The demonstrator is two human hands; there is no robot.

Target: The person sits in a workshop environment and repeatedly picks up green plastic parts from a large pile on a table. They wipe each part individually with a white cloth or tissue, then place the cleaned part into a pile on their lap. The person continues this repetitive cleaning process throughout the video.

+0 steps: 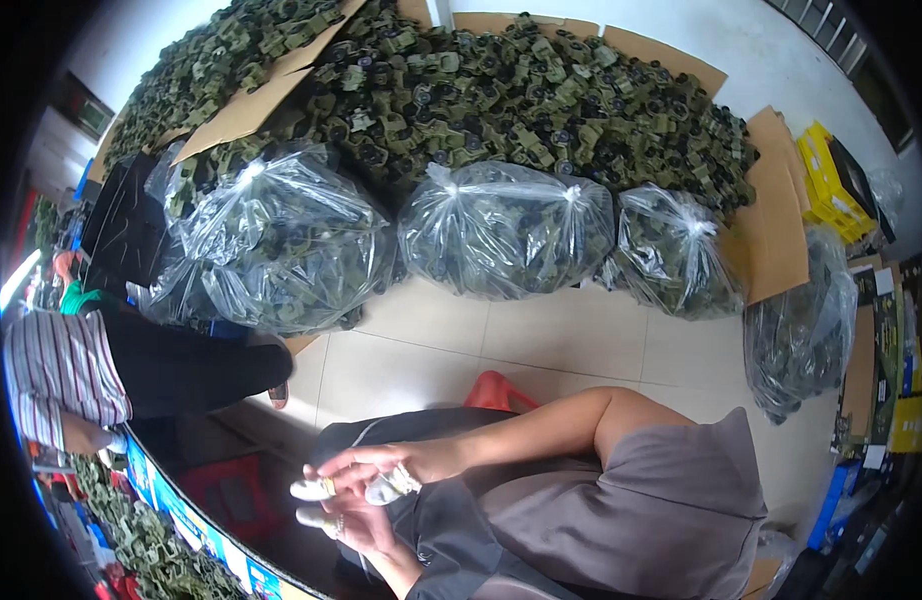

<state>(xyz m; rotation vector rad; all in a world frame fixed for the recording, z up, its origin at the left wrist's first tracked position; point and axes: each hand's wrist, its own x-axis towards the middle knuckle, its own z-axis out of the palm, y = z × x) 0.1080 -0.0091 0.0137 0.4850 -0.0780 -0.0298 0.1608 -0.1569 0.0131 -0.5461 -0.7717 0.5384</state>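
Observation:
My right hand (426,462) reaches leftward from the grey short sleeve, its fingers stretched out and apart. Just below it, my left hand (359,530) comes up from the lower edge with fingers spread. Both hands overlap closely; whether they touch I cannot tell. White finger covers (391,485) sit on several fingertips, and a small yellow band shows near one of them. Nothing else is visible between the fingers. Both hands are near a table edge (216,540) at the lower left, above my dark-clothed lap.
Tied clear bags (506,235) of green pieces stand before a large heap of green camouflage parts (521,100) held by cardboard (251,110). A person in a striped shirt (66,370) stands left. A red stool (496,390) is close by. Yellow boxes (831,185) stand right.

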